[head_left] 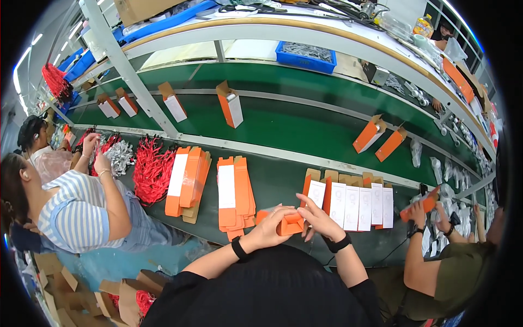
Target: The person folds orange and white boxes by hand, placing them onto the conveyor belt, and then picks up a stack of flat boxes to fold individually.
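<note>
Close in front of my body is a small orange carton (291, 225), its end facing me with the flaps unfolded. My left hand (267, 229) wraps round its left side, fingers closed on it. At the right edge of the same carton, my right hand (322, 222) has its thumb and fingers bent against the cardboard. Just left of my hands lies a stack of flattened orange cartons (235, 191), and farther left another flattened stack (186, 180). Beyond my right hand stands a row of upright orange and white cartons (351, 207) with their top flaps up.
Past the worktable runs a green conveyor belt (283, 128) carrying several upright cartons (229, 106). A shelf (261, 26) spans above it, with a blue bin (306, 56) beneath. Red cords (153, 171) are piled at left. Co-workers sit at both sides; the right one holds an orange carton (419, 204).
</note>
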The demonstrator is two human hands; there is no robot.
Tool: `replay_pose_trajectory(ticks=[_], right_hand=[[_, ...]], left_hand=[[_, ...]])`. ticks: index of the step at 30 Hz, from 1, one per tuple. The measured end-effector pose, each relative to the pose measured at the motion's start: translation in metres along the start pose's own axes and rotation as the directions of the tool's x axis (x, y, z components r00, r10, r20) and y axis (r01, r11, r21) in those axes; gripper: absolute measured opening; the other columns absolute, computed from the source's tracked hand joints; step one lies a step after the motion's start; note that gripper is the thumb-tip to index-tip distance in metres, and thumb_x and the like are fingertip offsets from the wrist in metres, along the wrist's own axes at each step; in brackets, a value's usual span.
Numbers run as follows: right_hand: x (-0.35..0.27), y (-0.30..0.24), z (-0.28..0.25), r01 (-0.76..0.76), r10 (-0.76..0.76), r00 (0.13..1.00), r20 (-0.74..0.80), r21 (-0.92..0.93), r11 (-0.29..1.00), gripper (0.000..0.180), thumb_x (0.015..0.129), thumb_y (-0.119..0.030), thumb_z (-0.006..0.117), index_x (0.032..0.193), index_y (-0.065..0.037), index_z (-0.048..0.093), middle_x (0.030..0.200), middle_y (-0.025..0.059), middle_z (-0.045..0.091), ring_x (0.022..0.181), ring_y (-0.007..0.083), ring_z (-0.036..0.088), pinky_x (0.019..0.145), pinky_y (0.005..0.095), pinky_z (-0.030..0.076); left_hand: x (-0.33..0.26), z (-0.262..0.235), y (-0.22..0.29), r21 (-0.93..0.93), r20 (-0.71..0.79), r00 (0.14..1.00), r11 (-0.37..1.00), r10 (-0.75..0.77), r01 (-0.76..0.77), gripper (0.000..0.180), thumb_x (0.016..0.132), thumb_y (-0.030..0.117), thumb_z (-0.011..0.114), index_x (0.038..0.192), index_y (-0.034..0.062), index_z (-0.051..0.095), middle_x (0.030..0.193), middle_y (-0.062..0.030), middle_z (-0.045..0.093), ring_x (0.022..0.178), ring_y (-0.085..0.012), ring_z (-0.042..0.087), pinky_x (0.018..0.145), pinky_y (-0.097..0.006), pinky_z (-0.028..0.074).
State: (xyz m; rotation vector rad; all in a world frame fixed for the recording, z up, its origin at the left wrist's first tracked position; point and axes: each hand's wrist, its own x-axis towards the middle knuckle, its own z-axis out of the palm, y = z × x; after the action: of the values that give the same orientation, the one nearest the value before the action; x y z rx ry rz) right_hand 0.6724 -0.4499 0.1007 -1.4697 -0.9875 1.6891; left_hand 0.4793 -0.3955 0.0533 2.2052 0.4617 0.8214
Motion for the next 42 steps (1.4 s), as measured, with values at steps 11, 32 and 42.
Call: replay_pose_trajectory(ticks=[11, 32, 42], right_hand=[[0.0, 0.06, 0.015, 0.416, -0.643, 0.751, 0.153, -0.865, 0.281, 0.034, 0.089, -0.017, 0.057, 0.119, -0.003, 0.054, 0.071, 0.0158, 0.056, 0.066, 0.0311, 0.063, 0.055, 0.0385, 0.051], [0.126, 0.175, -0.018, 0.166, -0.412, 0.7, -0.584, -0.428, 0.889, 0.078, 0.081, -0.008, 0.057, 0.144, 0.007, 0.013, 0.142, 0.0247, 0.033, 0.131, 0.0324, 0.035, 0.109, 0.0336, 0.025], [0.123, 0.076, 0.013, 0.234, -0.605, 0.679, -0.415, -0.659, 0.715, 0.057, 0.082, -0.017, 0.062, 0.132, 0.002, 0.043, 0.126, 0.0269, 0.046, 0.11, 0.0362, 0.05, 0.095, 0.0431, 0.039]], left_hand=[[-0.023, 0.012, -0.003, -0.305, 0.148, 0.949, 0.9, -0.279, 0.312, 0.085, 0.068, 0.012, 0.077, 0.14, 0.0105, 0.031, 0.114, -0.0112, 0.056, 0.107, -0.0278, 0.057, 0.093, -0.036, 0.045], [-0.034, -0.033, -0.163, 0.39, -0.554, 0.367, 0.156, -0.747, 0.907, 0.12, 0.061, 0.047, 0.079, 0.148, 0.0095, 0.005, 0.147, -0.0317, 0.015, 0.132, -0.0459, 0.023, 0.103, -0.065, 0.02], [-0.064, -0.035, -0.16, 0.428, -0.468, 0.599, 0.426, -0.65, 0.797, 0.123, 0.059, 0.037, 0.081, 0.146, -0.0001, 0.002, 0.137, -0.0271, 0.034, 0.123, -0.0411, 0.034, 0.094, -0.061, 0.032]])
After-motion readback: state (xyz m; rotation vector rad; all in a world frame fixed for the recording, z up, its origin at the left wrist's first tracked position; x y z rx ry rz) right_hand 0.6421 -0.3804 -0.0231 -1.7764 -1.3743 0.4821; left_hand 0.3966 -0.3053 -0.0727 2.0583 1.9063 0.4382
